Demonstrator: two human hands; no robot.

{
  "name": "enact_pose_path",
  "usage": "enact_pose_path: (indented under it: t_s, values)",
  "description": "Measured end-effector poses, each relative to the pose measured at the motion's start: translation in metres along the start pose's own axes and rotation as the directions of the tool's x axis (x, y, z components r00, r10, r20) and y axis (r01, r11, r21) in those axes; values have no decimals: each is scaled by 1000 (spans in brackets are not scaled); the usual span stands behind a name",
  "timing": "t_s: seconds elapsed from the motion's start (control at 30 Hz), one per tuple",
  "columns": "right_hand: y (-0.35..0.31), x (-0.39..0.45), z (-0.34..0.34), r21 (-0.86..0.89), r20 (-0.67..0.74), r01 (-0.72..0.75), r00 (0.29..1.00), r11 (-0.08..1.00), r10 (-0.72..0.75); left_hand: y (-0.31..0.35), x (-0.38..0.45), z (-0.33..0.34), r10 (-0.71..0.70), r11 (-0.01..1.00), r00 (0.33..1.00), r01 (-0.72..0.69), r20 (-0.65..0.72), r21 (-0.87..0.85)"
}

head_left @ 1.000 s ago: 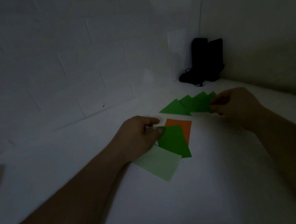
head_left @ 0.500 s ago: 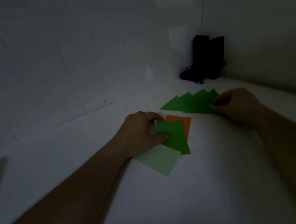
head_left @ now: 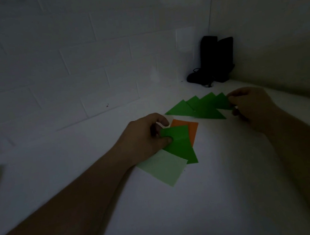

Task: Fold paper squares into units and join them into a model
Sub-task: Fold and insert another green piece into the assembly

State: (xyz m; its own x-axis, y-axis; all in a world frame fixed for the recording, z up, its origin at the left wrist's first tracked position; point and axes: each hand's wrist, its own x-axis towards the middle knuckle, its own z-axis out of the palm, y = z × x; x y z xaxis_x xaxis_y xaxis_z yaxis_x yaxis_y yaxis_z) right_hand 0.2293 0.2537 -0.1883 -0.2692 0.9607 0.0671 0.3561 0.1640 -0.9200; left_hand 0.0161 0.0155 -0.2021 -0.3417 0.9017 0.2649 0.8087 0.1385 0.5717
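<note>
The scene is dim. My left hand (head_left: 146, 137) pinches the near-left corner of a dark green paper square (head_left: 180, 145), thumb on top, and its edge is lifted off the small stack. Under it lie an orange square (head_left: 193, 130) and a pale green square (head_left: 165, 168). Further back, several folded green triangular units (head_left: 199, 108) lie fanned out in a row. My right hand (head_left: 248, 103) pinches the right end of that row.
All of this lies on a white table (head_left: 223, 177) set against a white tiled wall (head_left: 87, 67). Two black upright objects with a cable (head_left: 215, 59) stand in the back right corner, beyond the green units.
My left hand has gone from touching the dark green square to pinching its corner and lifting the edge. My right hand stays at the row of units, which has shifted slightly.
</note>
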Motion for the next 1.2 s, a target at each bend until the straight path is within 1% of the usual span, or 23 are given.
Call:
enact_pose_path:
  t_s: [0.13,0.2,0.23,0.27,0.3,0.33,0.37,0.4,0.43,0.5,0.6,0.67,0.7,0.73,0.77,0.83,0.87,0.9,0.93,0.97,1.03,1.13,1.2]
  values:
    - [-2,-5,2,-44,-24,52,998,998,-53,-2,1,1,-11,1000,1000,11,16,-15]
    - [-5,-14,6,-120,-36,148,988,982,-153,-2,2,0,-17,1000,999,17,29,-16]
    - [-9,-21,10,-129,-13,201,979,971,-204,-3,2,0,-20,999,999,21,35,-29]
    - [-14,-30,15,-100,50,253,967,962,-249,-3,2,0,-22,998,999,24,38,-52]
    - [-20,-42,21,-50,152,291,948,956,-280,-3,2,0,-22,997,999,24,38,-73]
    - [-26,-53,28,-11,268,322,913,947,-307,-3,2,-1,-14,996,999,18,35,-89]
    - [-31,-64,35,-9,369,357,870,934,-329,-3,2,-1,-2,995,1000,5,26,-101]
    - [-34,-73,42,-19,439,392,830,920,-344,-4,2,0,11,993,1000,-10,12,-115]
    - [-36,-81,48,-6,480,413,800,910,-360,-5,3,0,20,990,1000,-20,1,-140]
    - [-34,-86,55,81,511,394,772,915,-377,-3,3,0,24,969,1000,-27,-14,-247]
    - [-31,-87,59,176,513,351,765,920,-390,6,1,-1,-10,893,999,-11,-46,-450]
    - [-31,-87,60,275,518,266,768,924,-375,12,0,0,-40,814,999,22,-19,-581]
    - [-32,-86,60,327,523,212,771,921,-363,13,0,1,-42,786,999,42,14,-617]
    - [-33,-85,60,367,516,164,783,916,-347,12,0,2,-34,790,998,54,43,-610]
    - [-33,-83,59,396,497,127,803,909,-329,11,-1,3,-17,831,998,51,67,-554]
    - [-33,-75,57,436,427,73,861,897,-277,10,-2,4,45,939,992,-3,115,-344]
    - [-33,-72,56,453,385,47,890,890,-243,12,-2,4,96,976,984,-64,151,-208]
    - [-33,-69,55,477,351,18,913,879,-209,13,-3,4,165,985,970,-154,181,-75]
    - [-33,-68,54,505,329,-11,927,863,-181,13,-2,5,232,969,950,-245,209,41]
    - [-32,-66,53,525,319,-30,934,851,-163,13,-2,6,282,943,932,-313,228,112]
    - [-32,-66,52,530,314,-39,937,847,-152,15,-4,5,296,932,927,-333,229,141]
    - [-33,-66,52,517,325,-58,936,854,-133,12,-7,-1,308,945,932,-323,192,52]
    - [-34,-68,53,508,342,-72,932,858,-124,11,-8,-5,265,960,945,-277,193,39]
